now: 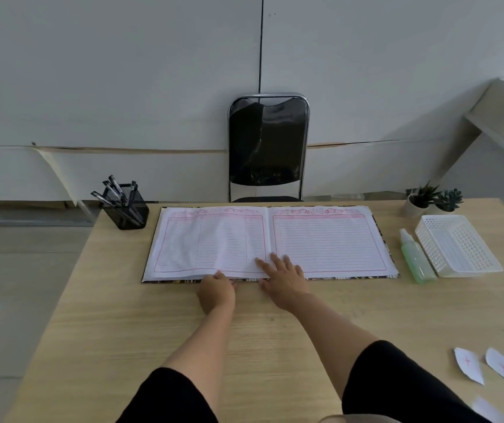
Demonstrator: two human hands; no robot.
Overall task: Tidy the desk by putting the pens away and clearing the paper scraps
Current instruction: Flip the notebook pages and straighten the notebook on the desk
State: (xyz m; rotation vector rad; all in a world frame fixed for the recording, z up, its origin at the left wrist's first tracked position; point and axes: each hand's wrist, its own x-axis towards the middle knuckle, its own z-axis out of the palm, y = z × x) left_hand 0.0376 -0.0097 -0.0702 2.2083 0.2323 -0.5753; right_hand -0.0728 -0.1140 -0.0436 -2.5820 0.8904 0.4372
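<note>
A large open ledger book (327, 242) with pink-ruled pages lies across the far middle of the desk (159, 328). My left hand (216, 290) grips the near edge of its left-hand pages, fingers curled under them. My right hand (284, 274) lies flat on the book near the spine, fingers spread. Several pens (113, 190) stand in a black mesh pen holder (126, 210) at the far left. Several white paper scraps (469, 365) with red marks lie at the near right of the desk.
A white plastic basket (458, 247) stands at the far right, with a green spray bottle (416, 259) beside it and two small potted plants (432, 198) behind. A black chair (267, 148) stands beyond the desk against the wall.
</note>
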